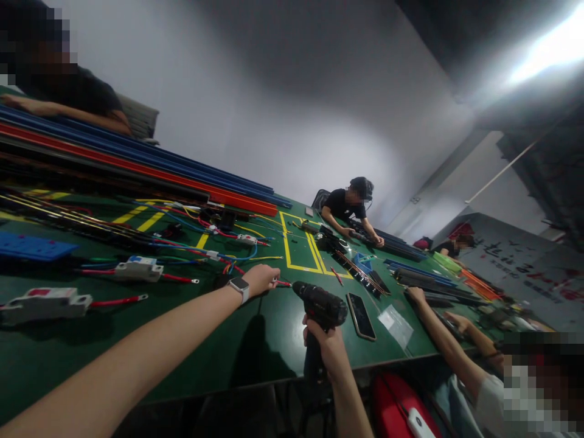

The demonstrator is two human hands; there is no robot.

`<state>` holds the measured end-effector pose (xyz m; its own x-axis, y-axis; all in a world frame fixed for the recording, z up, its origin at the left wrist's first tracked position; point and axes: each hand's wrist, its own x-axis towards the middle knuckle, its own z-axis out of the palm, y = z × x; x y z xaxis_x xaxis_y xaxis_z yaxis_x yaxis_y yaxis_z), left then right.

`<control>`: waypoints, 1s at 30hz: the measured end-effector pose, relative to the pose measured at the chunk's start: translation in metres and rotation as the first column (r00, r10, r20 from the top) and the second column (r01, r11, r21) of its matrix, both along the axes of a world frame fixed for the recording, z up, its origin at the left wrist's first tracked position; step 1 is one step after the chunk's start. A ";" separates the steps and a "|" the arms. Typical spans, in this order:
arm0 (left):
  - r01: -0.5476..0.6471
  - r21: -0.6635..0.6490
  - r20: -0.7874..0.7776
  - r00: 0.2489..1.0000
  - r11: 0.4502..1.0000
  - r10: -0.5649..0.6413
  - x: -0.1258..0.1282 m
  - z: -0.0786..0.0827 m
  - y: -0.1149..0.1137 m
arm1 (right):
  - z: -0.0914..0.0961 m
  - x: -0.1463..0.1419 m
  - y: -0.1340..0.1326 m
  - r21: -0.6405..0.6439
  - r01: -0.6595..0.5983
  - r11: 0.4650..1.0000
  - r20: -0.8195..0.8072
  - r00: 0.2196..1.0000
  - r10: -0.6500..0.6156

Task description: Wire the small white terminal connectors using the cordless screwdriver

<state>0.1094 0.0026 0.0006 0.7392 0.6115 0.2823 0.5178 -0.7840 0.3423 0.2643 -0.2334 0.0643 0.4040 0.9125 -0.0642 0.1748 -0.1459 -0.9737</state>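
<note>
My left hand (pixel 261 279), with a white-banded watch on its wrist, reaches out over the green table (pixel 255 340) and pinches the end of a red wire (pixel 283 283). My right hand (pixel 325 345) grips the handle of a black cordless drill (pixel 319 302), held upright with its nose pointing left toward the wire end. The nose sits just right of my left fingertips.
White breakers with red leads (pixel 137 267) (pixel 45 302) and a tangle of coloured wires lie left. Long red and blue rails (pixel 137 164) run along the far side. A phone (pixel 361 316) and a plastic bag (pixel 396 324) lie right. Other people work around the table.
</note>
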 end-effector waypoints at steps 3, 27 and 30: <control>-0.015 0.026 0.004 1.000 1.000 0.015 0.000 -0.002 -0.003 | -0.002 -0.009 -0.002 -0.009 -0.020 1.000 0.026 0.999 0.020; -0.005 0.053 -0.016 1.000 0.999 0.006 0.001 -0.004 -0.005 | 0.004 -0.024 0.002 -0.019 -0.072 0.997 0.123 0.990 0.074; -0.003 0.057 -0.020 1.000 0.998 0.005 0.000 -0.003 -0.006 | 0.004 -0.024 0.003 -0.051 -0.069 0.996 0.131 0.989 0.075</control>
